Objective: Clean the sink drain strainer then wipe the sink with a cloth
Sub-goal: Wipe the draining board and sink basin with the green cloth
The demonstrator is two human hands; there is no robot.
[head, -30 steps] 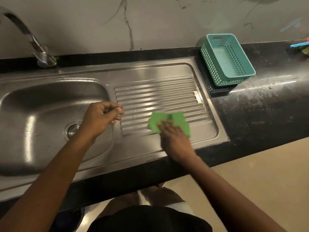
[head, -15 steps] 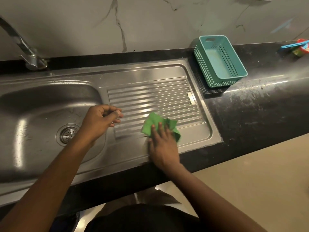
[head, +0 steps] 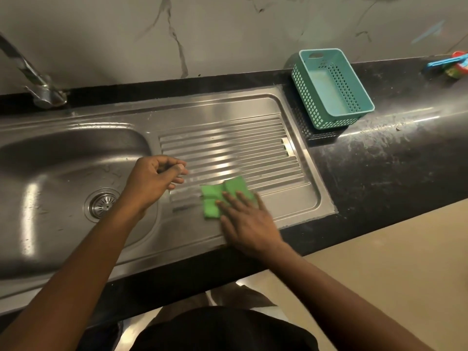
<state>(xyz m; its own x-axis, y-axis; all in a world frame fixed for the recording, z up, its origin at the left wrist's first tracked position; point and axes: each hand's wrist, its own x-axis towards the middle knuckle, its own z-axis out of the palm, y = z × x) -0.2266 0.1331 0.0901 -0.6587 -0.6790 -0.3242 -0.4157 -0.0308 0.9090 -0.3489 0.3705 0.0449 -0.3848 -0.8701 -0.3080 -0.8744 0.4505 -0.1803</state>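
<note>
A steel sink point(head: 63, 158) with a ribbed drainboard point(head: 228, 148) fills the counter. The round drain strainer point(head: 102, 203) sits in the bottom of the basin. A green cloth point(head: 215, 198) lies on the near part of the drainboard. My right hand point(head: 248, 221) presses flat on the cloth with straight fingers. My left hand point(head: 154, 181) hovers over the basin's right edge with its fingers curled, and nothing shows in it.
A tap point(head: 30, 74) stands at the back left. A teal perforated basket point(head: 331, 87) sits on a black one at the drainboard's far right corner. The black counter point(head: 392, 160) runs right, with colourful items point(head: 450, 67) at its far end.
My right hand has slid the green cloth back and forth across the near drainboard. My left hand has stayed curled over the basin's edge. The camera shifted slightly.
</note>
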